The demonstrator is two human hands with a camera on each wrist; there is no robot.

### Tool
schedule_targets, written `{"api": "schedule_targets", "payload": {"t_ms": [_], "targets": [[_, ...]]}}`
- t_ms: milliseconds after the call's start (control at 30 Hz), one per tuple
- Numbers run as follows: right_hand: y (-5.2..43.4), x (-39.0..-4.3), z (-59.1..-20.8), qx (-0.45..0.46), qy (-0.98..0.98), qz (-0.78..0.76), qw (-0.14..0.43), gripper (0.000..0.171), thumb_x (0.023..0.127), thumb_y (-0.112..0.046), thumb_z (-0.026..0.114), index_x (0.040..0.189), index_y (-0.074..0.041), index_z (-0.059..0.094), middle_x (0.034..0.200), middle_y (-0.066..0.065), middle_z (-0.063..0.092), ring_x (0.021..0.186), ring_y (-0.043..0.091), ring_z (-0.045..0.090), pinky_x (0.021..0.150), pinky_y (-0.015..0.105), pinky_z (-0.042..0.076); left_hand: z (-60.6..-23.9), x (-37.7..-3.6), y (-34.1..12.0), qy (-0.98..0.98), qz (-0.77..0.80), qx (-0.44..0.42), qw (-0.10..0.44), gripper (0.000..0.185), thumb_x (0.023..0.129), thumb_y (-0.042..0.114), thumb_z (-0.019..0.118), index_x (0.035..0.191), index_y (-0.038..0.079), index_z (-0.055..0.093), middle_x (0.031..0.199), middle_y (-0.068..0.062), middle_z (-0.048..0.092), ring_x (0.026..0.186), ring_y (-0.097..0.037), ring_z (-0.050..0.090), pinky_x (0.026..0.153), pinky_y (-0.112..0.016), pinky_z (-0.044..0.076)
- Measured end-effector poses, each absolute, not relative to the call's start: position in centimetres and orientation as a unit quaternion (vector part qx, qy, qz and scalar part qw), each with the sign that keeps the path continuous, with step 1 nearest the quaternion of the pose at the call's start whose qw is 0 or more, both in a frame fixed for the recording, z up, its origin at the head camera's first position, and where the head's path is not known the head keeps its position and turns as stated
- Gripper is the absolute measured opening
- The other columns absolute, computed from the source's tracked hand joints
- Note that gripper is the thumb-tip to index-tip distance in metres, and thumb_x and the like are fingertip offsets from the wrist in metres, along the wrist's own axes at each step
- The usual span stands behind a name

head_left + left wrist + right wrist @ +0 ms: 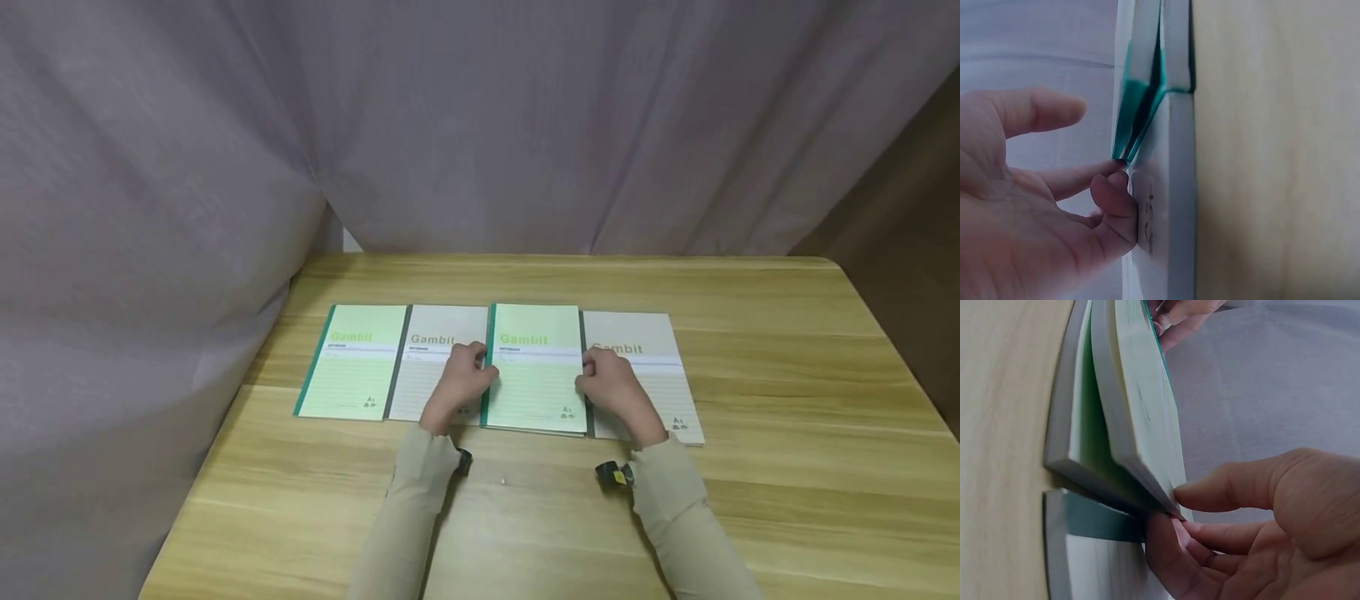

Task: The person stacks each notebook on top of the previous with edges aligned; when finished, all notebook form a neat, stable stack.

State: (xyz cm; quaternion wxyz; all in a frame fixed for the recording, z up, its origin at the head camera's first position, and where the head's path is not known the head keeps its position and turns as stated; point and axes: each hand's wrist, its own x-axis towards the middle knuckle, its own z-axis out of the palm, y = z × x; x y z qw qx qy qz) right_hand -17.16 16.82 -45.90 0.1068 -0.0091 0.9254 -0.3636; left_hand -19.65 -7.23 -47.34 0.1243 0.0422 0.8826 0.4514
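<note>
The green notebook [534, 367] lies at centre frame in the head view, third in a row of four on the worktop [765, 400]. It overlaps the grey notebook [442, 362] to its left and the white notebook [652, 375] to its right.

The left hand [459, 385] pinches the spine edge, its fingers [1113, 194] curled under the cover. The right hand [611, 387] pinches the opposite long edge, fingers [1172, 544] beneath and thumb on top (the edge is raised off the neighbour).

Handling, as judged: light, thin, flexible covers that bow if gripped at one corner; take both long edges mid-length. The worktop shows open room toward the bottom of the frame and at right; a curtain [150, 208] hangs close at the left.
</note>
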Motion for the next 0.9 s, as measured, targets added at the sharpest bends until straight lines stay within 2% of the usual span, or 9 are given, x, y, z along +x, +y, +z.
{"api": "schedule_targets", "payload": {"t_ms": [167,333,533,767,900], "targets": [[16.93,-17.23,-46.08,-0.011,0.923,-0.368,0.114,0.020,0.087,0.001,0.061,0.105,0.011,0.061,0.087,0.013,0.057,0.074,0.023,0.053,0.061,0.032,0.045,-47.62,-19.60,-7.19,0.885,0.450,0.055,0.108,0.047,0.090,0.006,0.058,0.131,-0.017,0.055,0.120,-0.029,0.052,0.090,-0.026,0.052,0.067,-0.029,0.046],[16.95,-17.31,-46.17,-0.011,0.925,-0.362,0.115,0.023,0.086,0.002,0.064,0.106,0.012,0.062,0.090,0.014,0.057,0.079,0.025,0.054,0.065,0.033,0.047,-47.58,-19.42,-7.16,0.883,0.453,0.055,0.107,0.045,0.091,0.006,0.057,0.130,-0.017,0.056,0.111,-0.025,0.054,0.081,-0.024,0.050,0.059,-0.027,0.041],[16.78,-17.37,-45.91,-0.007,0.929,-0.357,0.099,0.024,0.084,0.003,0.068,0.106,0.012,0.064,0.089,0.014,0.060,0.080,0.027,0.055,0.066,0.034,0.048,-47.19,-19.29,-7.17,0.882,0.455,0.049,0.109,0.046,0.092,0.007,0.055,0.131,-0.017,0.055,0.114,-0.027,0.049,0.085,-0.026,0.048,0.061,-0.028,0.041],[16.79,-17.60,-45.73,0.004,0.926,-0.362,0.107,0.034,0.084,0.004,0.070,0.115,0.015,0.063,0.094,0.016,0.061,0.084,0.028,0.056,0.070,0.036,0.049,-47.02,-19.43,-7.04,0.887,0.446,0.040,0.107,0.048,0.093,0.008,0.056,0.133,-0.017,0.053,0.122,-0.032,0.046,0.094,-0.031,0.047,0.068,-0.032,0.045],[16.77,-17.52,-45.98,0.011,0.926,-0.359,0.113,0.038,0.084,0.003,0.070,0.119,0.015,0.062,0.095,0.016,0.062,0.087,0.028,0.057,0.074,0.038,0.050,-47.30,-19.31,-6.87,0.895,0.431,0.052,0.103,0.032,0.092,0.008,0.056,0.114,-0.014,0.061,0.109,-0.026,0.047,0.087,-0.029,0.046,0.064,-0.031,0.043]]}}
